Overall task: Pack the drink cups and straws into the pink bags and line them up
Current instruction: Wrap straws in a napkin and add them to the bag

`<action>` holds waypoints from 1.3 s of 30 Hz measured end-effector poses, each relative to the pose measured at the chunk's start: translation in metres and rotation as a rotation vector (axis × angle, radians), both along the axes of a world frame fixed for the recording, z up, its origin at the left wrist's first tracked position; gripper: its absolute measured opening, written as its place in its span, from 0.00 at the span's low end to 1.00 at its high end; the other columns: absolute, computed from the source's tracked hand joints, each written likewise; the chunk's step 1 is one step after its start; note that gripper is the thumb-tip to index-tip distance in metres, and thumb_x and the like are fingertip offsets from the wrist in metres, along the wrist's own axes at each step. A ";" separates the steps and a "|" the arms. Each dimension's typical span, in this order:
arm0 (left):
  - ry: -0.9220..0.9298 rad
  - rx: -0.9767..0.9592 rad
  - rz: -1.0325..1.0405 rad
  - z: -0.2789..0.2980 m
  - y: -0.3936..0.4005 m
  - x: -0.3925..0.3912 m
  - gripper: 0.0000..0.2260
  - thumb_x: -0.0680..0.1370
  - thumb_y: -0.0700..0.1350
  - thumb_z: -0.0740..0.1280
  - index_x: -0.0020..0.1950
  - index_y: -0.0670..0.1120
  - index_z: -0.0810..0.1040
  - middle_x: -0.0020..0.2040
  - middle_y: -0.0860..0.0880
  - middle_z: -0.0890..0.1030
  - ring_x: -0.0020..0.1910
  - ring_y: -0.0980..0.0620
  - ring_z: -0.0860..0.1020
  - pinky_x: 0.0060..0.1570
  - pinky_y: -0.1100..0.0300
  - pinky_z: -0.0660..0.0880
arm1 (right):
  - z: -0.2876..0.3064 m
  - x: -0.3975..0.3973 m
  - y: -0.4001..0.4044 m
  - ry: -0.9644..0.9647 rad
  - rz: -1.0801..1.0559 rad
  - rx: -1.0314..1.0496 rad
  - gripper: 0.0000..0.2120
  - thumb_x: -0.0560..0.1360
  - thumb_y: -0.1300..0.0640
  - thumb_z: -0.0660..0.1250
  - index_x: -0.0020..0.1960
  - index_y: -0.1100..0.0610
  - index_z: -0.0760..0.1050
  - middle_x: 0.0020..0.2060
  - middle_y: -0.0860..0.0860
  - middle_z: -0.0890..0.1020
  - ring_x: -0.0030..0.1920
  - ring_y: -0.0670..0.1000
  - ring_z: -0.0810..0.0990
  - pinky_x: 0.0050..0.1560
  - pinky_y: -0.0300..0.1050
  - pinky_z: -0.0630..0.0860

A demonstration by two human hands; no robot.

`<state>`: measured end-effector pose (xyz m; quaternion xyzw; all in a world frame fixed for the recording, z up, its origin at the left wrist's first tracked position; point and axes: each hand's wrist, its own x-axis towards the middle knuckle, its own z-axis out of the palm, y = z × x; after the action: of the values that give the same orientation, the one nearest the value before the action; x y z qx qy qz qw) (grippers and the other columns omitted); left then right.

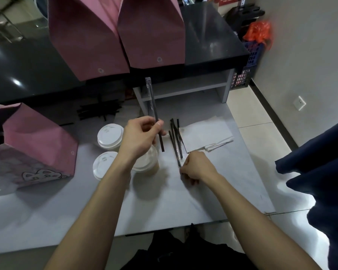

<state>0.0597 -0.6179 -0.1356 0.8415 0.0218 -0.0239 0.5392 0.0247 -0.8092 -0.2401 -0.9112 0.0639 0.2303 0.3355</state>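
Observation:
My left hand holds one wrapped black straw upright above the grey table. My right hand pinches the near ends of several loose wrapped straws lying on the table. Three lidded drink cups stand left of centre: one at the back, one nearer, and one partly hidden under my left wrist. A pink bag with a cat drawing stands at the left. Two more pink bags stand side by side on the black counter behind.
White napkins lie right of the loose straws. A heap of black straws sits under the black counter. A grey shelf unit stands at the back. Dark blue cloth hangs at the right. The table's near edge runs across.

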 end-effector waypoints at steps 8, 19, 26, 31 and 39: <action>-0.006 0.031 0.055 -0.005 0.007 0.000 0.09 0.86 0.51 0.70 0.52 0.51 0.90 0.43 0.52 0.89 0.31 0.55 0.78 0.31 0.67 0.72 | 0.018 0.007 -0.018 -0.097 0.083 0.212 0.06 0.78 0.57 0.69 0.43 0.55 0.81 0.31 0.50 0.86 0.24 0.52 0.82 0.24 0.42 0.73; 0.078 -0.098 0.024 -0.005 0.006 0.005 0.13 0.85 0.49 0.72 0.48 0.40 0.87 0.32 0.43 0.78 0.29 0.48 0.73 0.29 0.57 0.72 | 0.044 0.008 0.000 -0.679 -0.045 0.418 0.08 0.71 0.53 0.69 0.38 0.41 0.73 0.47 0.43 0.87 0.34 0.47 0.84 0.36 0.39 0.76; 0.141 -0.327 0.072 -0.005 -0.004 0.013 0.10 0.85 0.43 0.72 0.60 0.36 0.82 0.43 0.42 0.84 0.32 0.53 0.78 0.30 0.59 0.77 | 0.052 0.010 0.006 -0.762 -0.193 0.528 0.11 0.70 0.60 0.71 0.38 0.46 0.74 0.45 0.42 0.87 0.32 0.50 0.86 0.33 0.49 0.82; 0.184 -0.454 -0.011 -0.002 -0.010 0.012 0.10 0.86 0.43 0.70 0.64 0.40 0.85 0.45 0.46 0.84 0.36 0.54 0.78 0.35 0.62 0.77 | 0.053 0.010 0.007 -0.714 -0.167 0.457 0.08 0.69 0.59 0.69 0.36 0.53 0.71 0.31 0.50 0.78 0.32 0.58 0.83 0.35 0.56 0.79; 0.225 -0.432 -0.036 -0.006 -0.012 0.017 0.10 0.87 0.44 0.69 0.61 0.40 0.87 0.39 0.51 0.82 0.38 0.53 0.76 0.37 0.60 0.74 | 0.051 0.009 0.004 -0.691 -0.039 0.333 0.09 0.67 0.58 0.69 0.35 0.56 0.68 0.29 0.51 0.72 0.32 0.55 0.71 0.35 0.54 0.75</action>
<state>0.0764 -0.6297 -0.1419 0.6991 0.0611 -0.1310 0.7003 0.0336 -0.8056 -0.1890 -0.8668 -0.0736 -0.0895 0.4851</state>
